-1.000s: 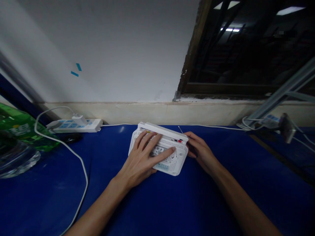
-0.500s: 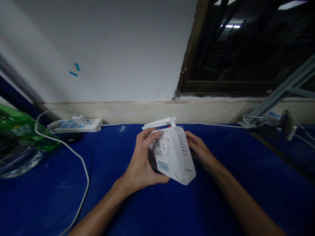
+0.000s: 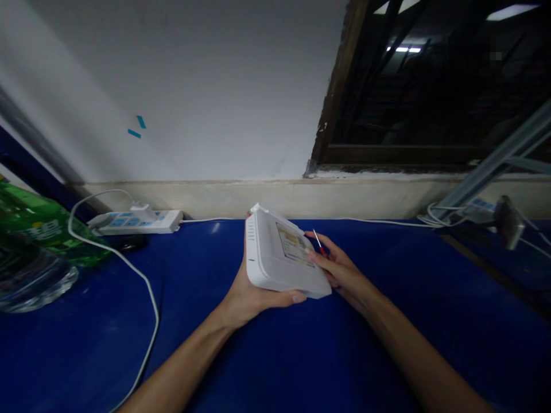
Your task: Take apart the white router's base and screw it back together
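My left hand [image 3: 253, 301] holds a white plastic router [image 3: 279, 258] tilted up from below, with its thumb lying along the lower face. A printed label [image 3: 294, 244] shows on the router's upward face. Its antennas are hidden behind the casing. My right hand [image 3: 340, 269] pinches a small red-handled screwdriver [image 3: 319, 244] with a thin metal shaft. The tip of one finger of that hand touches the router's right side, close to the label.
A white power strip [image 3: 138, 222] with a plug in it lies at the back left. A green bottle [image 3: 43, 226] and a glass dish [image 3: 30, 281] stand at the left, with a white cable [image 3: 146, 292] curving across the blue table surface [image 3: 193, 355]. Metal rails [image 3: 495, 163] rise at the right.
The router has gone from lying flat under my left hand to being lifted and turned over, now showing its labelled face. The red screwdriver handle now shows in my right hand.
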Demonstrator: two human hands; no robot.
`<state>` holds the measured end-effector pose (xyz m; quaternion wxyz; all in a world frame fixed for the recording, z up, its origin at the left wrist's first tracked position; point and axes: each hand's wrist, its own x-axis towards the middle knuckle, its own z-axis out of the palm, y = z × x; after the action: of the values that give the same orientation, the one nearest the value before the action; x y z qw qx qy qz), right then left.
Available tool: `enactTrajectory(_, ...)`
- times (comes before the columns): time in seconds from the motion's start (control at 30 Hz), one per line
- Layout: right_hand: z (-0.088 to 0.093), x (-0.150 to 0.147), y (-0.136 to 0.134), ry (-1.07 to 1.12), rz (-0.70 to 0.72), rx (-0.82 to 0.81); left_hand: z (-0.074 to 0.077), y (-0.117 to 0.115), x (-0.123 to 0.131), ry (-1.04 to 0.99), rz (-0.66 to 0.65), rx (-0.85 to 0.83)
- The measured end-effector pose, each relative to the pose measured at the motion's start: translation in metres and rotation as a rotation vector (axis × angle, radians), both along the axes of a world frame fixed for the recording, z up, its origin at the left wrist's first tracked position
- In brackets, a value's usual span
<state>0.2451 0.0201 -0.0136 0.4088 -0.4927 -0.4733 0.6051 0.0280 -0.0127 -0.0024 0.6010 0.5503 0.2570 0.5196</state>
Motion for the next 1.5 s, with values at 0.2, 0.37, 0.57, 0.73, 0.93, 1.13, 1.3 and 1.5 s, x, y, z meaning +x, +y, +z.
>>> enactTrajectory(0.2, -0.013, 0.004, 0.011, -0.123, -0.217, 0.017, 0.011, 0.016, -0.023, -0.148, -0.028, -0.268)
enactTrajectory(0.37, -0.025, 0.005, 0.014, -0.292, -0.225, 0.249, -0.001, 0.028, -0.024, 0.036, 0.218, -0.332)
enactTrajectory(0.57, -0.029, 0.015, 0.017, -0.791, -0.281, 0.485, -0.032, 0.040, -0.029, 0.435, 0.348, -0.160)
enactTrajectory(0.73, -0.029, 0.028, 0.022, -0.914, -0.273, 0.519, -0.036, 0.035, -0.034, 0.789, 0.498, 0.083)
enactTrajectory(0.93, -0.017, 0.039, 0.013, -1.077, -0.216, 0.530, -0.034, 0.030, -0.031, 0.947, 0.522, 0.250)
enactTrajectory(1.13, -0.016, 0.037, 0.013, -1.144, -0.126, 0.579, -0.017, 0.038, -0.047, 1.119, 0.561, 0.388)
enactTrajectory(1.3, -0.019, 0.037, 0.017, -1.137, -0.064, 0.631, -0.004, 0.040, -0.062, 1.270, 0.542, 0.351)
enactTrajectory(1.5, -0.010, 0.039, 0.016, -1.105, -0.138, 0.688, -0.001, 0.039, -0.063, 1.345, 0.541, 0.340)
